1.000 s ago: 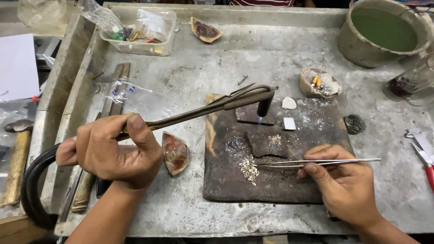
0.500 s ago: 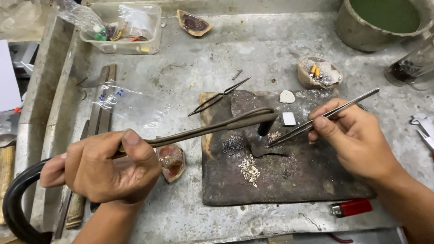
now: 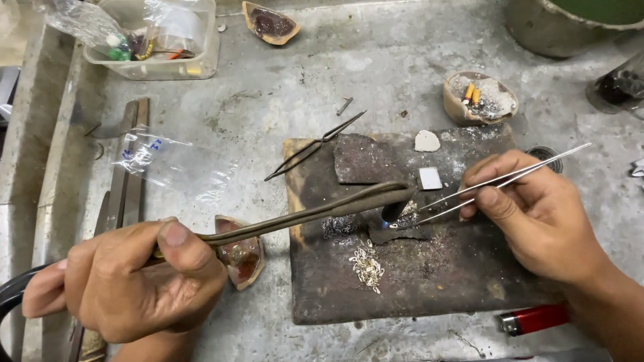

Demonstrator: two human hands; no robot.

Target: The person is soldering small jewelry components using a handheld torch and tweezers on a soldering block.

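Torch point(image 3: 322, 211), dark and curved, gripped by left hand point(image 3: 127, 281); right hand point(image 3: 537, 214) pinches slim steel tweezers point(image 3: 503, 181).

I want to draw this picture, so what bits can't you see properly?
Head view only:
- Green-filled bowl: cut off by the top edge.
- Dark jar: cut off by the right edge.
- Torch hose: runs off the left edge behind the left hand.
- Piece under the flame: too small to tell.
- Tub contents: blurred by plastic bags.
- Right hand wrist: leaves the frame.

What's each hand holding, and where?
Left hand grips the torch at its handle end; right hand pinches the tweezers around mid-length.
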